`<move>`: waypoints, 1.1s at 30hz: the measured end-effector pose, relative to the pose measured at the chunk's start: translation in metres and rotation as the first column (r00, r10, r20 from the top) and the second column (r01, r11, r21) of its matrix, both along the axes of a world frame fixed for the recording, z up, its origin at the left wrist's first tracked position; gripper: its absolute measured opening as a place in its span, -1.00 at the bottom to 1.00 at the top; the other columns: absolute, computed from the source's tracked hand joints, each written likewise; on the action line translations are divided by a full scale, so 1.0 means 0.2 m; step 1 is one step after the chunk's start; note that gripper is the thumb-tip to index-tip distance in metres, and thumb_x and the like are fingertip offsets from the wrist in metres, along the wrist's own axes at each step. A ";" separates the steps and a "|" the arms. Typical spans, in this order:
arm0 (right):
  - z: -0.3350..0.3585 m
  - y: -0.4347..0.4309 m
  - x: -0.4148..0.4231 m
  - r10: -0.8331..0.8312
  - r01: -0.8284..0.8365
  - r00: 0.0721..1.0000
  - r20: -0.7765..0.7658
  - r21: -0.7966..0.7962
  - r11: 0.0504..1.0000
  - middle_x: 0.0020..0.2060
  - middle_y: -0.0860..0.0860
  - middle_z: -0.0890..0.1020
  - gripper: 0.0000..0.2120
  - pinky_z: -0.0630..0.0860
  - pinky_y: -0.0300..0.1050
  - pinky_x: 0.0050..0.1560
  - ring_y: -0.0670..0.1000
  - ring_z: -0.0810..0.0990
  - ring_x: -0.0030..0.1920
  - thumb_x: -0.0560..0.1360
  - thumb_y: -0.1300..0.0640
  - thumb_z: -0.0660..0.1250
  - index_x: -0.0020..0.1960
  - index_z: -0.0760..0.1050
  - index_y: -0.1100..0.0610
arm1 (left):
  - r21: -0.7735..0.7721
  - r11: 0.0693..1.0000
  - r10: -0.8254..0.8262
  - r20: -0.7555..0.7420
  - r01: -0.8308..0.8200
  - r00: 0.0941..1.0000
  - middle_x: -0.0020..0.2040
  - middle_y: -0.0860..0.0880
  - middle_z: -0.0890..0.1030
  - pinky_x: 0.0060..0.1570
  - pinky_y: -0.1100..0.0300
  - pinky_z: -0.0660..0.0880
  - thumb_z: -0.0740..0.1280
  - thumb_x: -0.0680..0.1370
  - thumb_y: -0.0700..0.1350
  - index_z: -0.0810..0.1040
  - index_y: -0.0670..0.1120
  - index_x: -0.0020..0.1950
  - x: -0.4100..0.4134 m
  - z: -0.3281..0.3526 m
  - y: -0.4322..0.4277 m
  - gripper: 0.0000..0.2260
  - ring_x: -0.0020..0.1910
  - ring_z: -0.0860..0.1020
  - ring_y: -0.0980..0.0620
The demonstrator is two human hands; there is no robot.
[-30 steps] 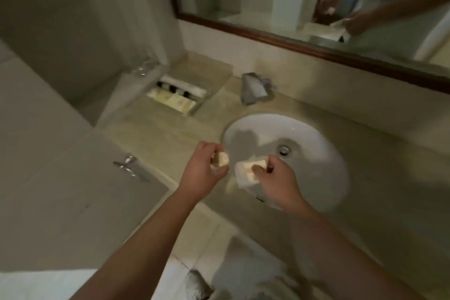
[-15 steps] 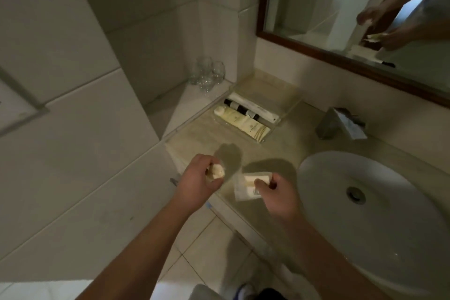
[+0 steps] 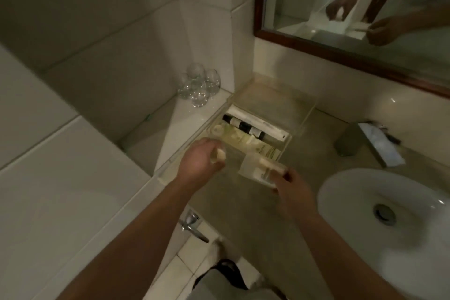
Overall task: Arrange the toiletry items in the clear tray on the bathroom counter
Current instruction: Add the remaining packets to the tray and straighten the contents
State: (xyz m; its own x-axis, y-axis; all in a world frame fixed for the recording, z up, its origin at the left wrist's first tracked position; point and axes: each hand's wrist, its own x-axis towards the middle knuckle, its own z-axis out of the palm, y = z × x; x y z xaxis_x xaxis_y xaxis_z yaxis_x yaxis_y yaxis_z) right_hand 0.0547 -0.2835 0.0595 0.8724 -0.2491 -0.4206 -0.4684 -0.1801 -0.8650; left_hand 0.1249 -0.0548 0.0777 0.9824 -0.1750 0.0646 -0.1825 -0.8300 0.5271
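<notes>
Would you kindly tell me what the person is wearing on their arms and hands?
Nothing that shows. The left hand and right hand are bare, with no gloves and no rings that I can make out. The left forearm and right forearm are uncovered too: no sleeve, watch or band in view.

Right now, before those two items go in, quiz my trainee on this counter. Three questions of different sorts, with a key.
1. True or false: the left grip holds a small pale item and the right grip a flat pale packet.
2. Relative to the clear tray, where do the glasses stand? A: inside it. B: on the ledge to its left. C: in front of it.
3. Fill in: the toiletries already in the tray lie in its ____ half (near or far).
Key: 1 true; 2 B; 3 near.
</notes>
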 end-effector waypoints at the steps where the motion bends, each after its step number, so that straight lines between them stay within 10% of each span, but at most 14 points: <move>1: 0.00 -0.01 0.02 -0.020 0.020 1.000 -0.001 -0.003 1.000 -0.15 -0.20 0.63 -0.89 0.57 -0.10 -0.13 -0.08 0.64 -0.14 0.53 -0.08 0.31 0.05 0.50 -0.15 | 0.050 0.999 -0.020 -0.007 0.021 1.000 0.07 0.00 0.59 -0.01 0.15 0.39 0.47 0.37 -0.06 0.57 0.00 0.12 0.08 -0.02 0.00 -0.66 0.04 0.49 -0.03; 22: -0.06 -0.02 0.59 -0.294 0.325 0.921 -0.255 0.089 0.942 -0.13 0.08 0.71 -0.82 0.62 -0.12 -0.30 -0.02 0.72 -0.26 0.52 0.09 0.39 0.08 0.56 0.15 | 0.159 0.950 -0.238 -0.185 0.268 0.953 0.16 0.02 0.60 0.06 0.12 0.38 0.39 0.34 0.01 0.57 0.07 0.17 0.74 -0.34 0.00 -0.61 0.15 0.43 -0.08; 33: -0.10 -0.02 0.67 -0.196 0.087 0.970 -0.141 -0.552 0.829 -0.17 -0.08 0.64 -0.53 0.52 -0.22 -0.43 -0.18 0.62 -0.31 0.48 -0.10 0.39 0.32 0.34 0.00 | 0.120 0.958 -0.237 -0.192 0.262 0.952 0.17 -0.03 0.57 0.14 0.07 0.40 0.45 0.36 -0.04 0.57 0.03 0.17 0.74 -0.31 -0.03 -0.62 0.17 0.43 -0.09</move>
State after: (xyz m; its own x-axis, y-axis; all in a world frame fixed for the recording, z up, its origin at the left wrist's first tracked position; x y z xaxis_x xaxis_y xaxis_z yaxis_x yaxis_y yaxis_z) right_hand 0.1886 -0.2872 0.0395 0.7298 -0.5980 -0.3312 -0.6653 -0.5100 -0.5452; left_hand 0.2733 -0.0618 0.0147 0.8998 -0.4109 -0.1466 -0.3096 -0.8382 0.4491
